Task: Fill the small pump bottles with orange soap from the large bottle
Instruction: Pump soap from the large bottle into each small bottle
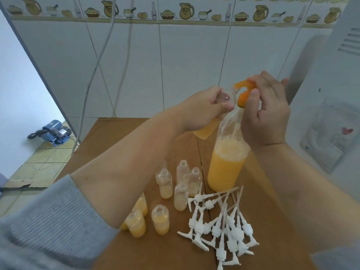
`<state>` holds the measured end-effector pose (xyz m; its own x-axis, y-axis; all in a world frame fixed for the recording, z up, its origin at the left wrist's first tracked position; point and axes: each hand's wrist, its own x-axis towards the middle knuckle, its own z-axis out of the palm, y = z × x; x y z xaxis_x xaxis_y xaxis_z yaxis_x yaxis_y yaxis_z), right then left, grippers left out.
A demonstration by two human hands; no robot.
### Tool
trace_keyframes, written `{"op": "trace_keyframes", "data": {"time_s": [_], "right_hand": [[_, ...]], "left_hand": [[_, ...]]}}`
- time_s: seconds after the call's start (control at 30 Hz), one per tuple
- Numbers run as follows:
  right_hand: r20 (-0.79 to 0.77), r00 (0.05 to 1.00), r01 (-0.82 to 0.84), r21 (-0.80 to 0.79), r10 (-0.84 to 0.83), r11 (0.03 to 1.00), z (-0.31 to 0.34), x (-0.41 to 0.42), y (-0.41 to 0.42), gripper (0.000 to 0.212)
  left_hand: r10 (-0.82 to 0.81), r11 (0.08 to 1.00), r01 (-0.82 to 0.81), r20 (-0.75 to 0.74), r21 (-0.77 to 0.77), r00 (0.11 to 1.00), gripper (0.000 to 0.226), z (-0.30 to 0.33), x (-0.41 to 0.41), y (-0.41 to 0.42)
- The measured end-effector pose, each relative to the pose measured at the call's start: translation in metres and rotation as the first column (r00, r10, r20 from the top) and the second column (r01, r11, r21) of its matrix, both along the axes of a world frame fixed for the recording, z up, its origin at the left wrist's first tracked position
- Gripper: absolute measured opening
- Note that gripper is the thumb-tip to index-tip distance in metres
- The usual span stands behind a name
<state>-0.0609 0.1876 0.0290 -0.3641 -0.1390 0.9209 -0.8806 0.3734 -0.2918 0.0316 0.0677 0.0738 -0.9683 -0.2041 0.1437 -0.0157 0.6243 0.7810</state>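
Status of the work, judged from how things lie: filling is under way and well short of done. Near the lower centre of the frame, a group of filled small bottles stands on the counter, each holding orange soap to about half or more. Just above them in the frame, a second group of small bottles holds only a pale layer at the bottom, or nothing that can be made out. None carries a pump. The white pump heads lie in a loose pile at the lower right of centre, so capping remains entirely to be done.

The large bottle stands upright on the counter, right of centre, roughly half full, with foam above the liquid.

The left hand holds one small bottle tilted, fingers curled round its upper body, its mouth raised to the nozzle of the orange pump. This bottle is partly filled.

The right hand sits on the orange pump atop the large bottle, fingers curled over the pump head with the thumb beside the collar. The nozzle tip touches or just enters the small bottle's mouth; which of the two cannot be told.
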Motion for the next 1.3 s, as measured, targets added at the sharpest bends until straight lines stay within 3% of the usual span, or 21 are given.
{"op": "trace_keyframes", "data": {"time_s": [0.17, 0.3, 0.57, 0.73, 1.13, 1.3], "right_hand": [[0.141, 0.989, -0.053, 0.09, 0.04, 0.995, 0.026, 0.016, 0.014, 0.039], [0.21, 0.977, -0.066, 0.177, 0.028, 0.982, 0.032, 0.022, 0.02, 0.039], [0.204, 0.979, -0.063, 0.285, 0.003, 0.956, 0.04, 0.013, 0.017, 0.038], [0.213, 0.977, -0.075, 0.291, 0.011, 0.954, 0.029, 0.018, 0.013, 0.04], [0.267, 0.964, -0.07, 0.242, 0.003, 0.968, 0.026, 0.022, 0.01, 0.041], [0.284, 0.959, -0.076, 0.233, 0.007, 0.97, 0.025, 0.023, 0.011, 0.041]], "left_hand": [[0.063, 0.997, -0.064, -0.035, -0.04, 0.997, 0.037, 0.005, 0.02, -0.008], [0.215, 0.976, -0.216, -0.045, -0.037, 0.976, 0.034, -0.01, 0.063, -0.036], [0.508, 0.861, -0.507, 0.052, -0.031, 0.86, 0.041, -0.075, 0.121, -0.062], [0.514, 0.857, -0.499, 0.141, -0.129, 0.846, 0.047, -0.102, 0.123, -0.058], [0.529, 0.834, -0.374, 0.395, -0.405, 0.751, 0.022, -0.127, 0.117, -0.046], [0.515, 0.828, -0.257, 0.493, -0.499, 0.701, 0.035, -0.132, 0.114, -0.038]]}}
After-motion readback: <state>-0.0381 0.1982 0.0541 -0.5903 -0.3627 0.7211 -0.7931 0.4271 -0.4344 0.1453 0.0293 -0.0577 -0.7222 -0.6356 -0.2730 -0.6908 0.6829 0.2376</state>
